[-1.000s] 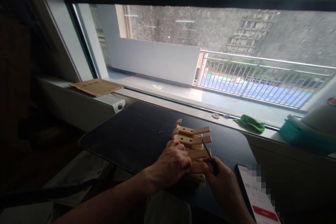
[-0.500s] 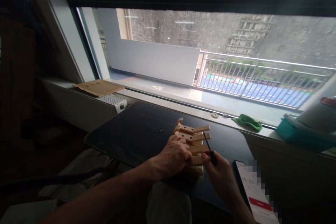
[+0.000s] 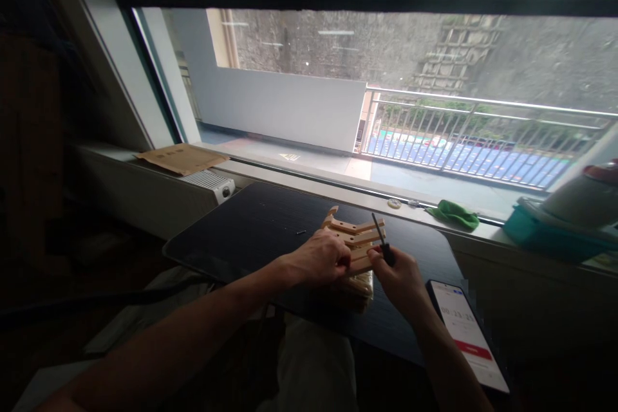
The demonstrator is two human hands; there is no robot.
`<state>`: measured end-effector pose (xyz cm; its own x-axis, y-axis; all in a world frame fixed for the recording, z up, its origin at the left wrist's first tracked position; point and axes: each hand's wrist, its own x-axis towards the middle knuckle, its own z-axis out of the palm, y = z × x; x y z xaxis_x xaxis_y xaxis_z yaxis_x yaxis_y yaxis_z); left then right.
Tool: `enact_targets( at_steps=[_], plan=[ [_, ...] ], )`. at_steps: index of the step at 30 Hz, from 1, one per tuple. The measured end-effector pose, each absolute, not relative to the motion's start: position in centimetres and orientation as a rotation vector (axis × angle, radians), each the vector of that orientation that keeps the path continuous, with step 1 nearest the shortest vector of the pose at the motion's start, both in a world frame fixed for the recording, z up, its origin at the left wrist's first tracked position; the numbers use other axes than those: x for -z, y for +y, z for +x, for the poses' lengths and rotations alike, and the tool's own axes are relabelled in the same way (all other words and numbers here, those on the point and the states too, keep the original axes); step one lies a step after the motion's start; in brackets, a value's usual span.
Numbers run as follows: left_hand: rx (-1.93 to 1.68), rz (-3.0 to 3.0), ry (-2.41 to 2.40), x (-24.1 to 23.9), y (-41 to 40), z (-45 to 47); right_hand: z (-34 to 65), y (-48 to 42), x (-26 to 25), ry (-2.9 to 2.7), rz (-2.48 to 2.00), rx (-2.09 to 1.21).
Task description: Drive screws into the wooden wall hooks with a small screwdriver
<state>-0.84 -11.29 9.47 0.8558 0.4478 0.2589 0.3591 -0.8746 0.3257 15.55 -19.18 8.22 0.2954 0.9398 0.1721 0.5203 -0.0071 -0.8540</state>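
Observation:
My left hand (image 3: 322,259) has its fingers curled round a pale wooden strip (image 3: 360,264), and its inner end is hidden under them. My right hand (image 3: 398,273) grips a screwdriver (image 3: 387,253) with a black handle, its dark shaft pointing up and away. The right thumb and forefinger are close to the strip's outer end; whether they touch it I cannot tell. Beyond lie more bent wooden pieces (image 3: 355,226) with dark holes. Beneath them is a bundle (image 3: 361,293) of similar wood, seemingly in clear wrap. A small screw (image 3: 300,232) rests left of the pieces.
Everything sits on a dark tabletop (image 3: 232,232) by a window. A phone (image 3: 466,328) showing a timer is at the right. Along the sill are a roll of tape (image 3: 394,204), a green cloth (image 3: 454,214) and a teal box (image 3: 535,232). A brown envelope (image 3: 181,159) tops the radiator at left.
Both hands appear higher in the picture, and the nearest strip has come away from the near end of the bundle, exposing it. The view has shifted slightly.

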Motion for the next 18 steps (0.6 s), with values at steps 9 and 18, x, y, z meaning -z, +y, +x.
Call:
enact_targets(
  at_steps=[9,18],
  plan=[
    [-0.219,2.588,0.696,-10.4,-10.3,-0.4,16.1,-17.5,-7.6,-1.378,-1.704,-0.590],
    [-0.253,2.483,0.667,-10.5,-10.2,-0.7,15.4,-18.0,-9.3,-1.403,-1.663,-0.574]
  ],
)
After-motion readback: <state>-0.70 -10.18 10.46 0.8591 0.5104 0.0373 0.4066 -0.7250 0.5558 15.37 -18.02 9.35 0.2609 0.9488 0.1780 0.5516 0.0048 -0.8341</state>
